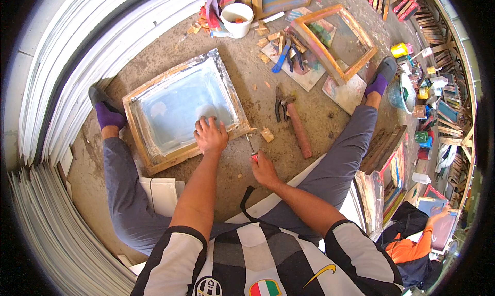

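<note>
A wooden screen-printing frame (135,136) with pale blue-grey mesh lies on the floor between my legs. My left hand (210,135) rests over its near rail, fingers spread onto the mesh. My right hand (264,170) is closed around the red handle of a screwdriver (254,157). The thin shaft points up toward the frame's near right corner; whether its tip touches the wood is too small to tell. Beside that corner lies a wood chip (267,135). A hammer (299,130) with a brown handle and dark-handled pincers (279,106) lie to the right.
Farther off lie a blue-handled tool (281,57), wood scraps and a bare wooden frame (367,56). A white bucket (237,19) stands at the back. Stacked white sheets (56,85) line the left. Paint containers (399,50) crowd the right, where another person (410,249) works.
</note>
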The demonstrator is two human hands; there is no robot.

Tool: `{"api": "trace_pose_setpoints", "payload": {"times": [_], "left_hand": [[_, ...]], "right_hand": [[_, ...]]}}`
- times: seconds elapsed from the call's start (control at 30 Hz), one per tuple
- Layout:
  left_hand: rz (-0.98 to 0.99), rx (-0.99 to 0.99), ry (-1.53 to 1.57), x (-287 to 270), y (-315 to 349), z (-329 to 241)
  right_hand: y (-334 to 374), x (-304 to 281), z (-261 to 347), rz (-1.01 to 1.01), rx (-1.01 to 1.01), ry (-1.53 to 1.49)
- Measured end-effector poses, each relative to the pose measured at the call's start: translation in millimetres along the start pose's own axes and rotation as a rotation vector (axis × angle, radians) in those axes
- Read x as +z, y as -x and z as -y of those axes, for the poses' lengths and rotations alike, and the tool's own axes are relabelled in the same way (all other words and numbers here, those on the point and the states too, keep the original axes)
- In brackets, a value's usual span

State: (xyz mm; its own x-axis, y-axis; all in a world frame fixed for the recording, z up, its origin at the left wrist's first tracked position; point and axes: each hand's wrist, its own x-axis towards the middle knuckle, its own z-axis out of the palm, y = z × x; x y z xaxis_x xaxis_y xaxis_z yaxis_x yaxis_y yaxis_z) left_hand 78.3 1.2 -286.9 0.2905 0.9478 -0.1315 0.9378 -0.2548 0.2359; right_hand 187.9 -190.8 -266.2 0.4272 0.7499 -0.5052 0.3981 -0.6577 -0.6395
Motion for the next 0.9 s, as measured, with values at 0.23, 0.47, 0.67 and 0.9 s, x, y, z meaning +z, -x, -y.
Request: {"api": "trace_pose_setpoints", "payload": {"times": [0.23,0.47,0.67,0.9], "left_hand": [[-0.012,0.004,-0.002,-2,-1,-2],[0.004,-0.001,0.003,-6,0,-4],[0.023,0.025,-0.046,1,0,-2],[0.046,0.044,-0.115,2,-1,-2]], "right_hand": [[-7,15,-21,-0.027,-0.073,0.018],[-16,21,-10,-0.113,-0.093,-0.012],[-25,15,13,-0.014,0.034,0.037],[-33,-3,45,0.059,0.120,0.105]]}}
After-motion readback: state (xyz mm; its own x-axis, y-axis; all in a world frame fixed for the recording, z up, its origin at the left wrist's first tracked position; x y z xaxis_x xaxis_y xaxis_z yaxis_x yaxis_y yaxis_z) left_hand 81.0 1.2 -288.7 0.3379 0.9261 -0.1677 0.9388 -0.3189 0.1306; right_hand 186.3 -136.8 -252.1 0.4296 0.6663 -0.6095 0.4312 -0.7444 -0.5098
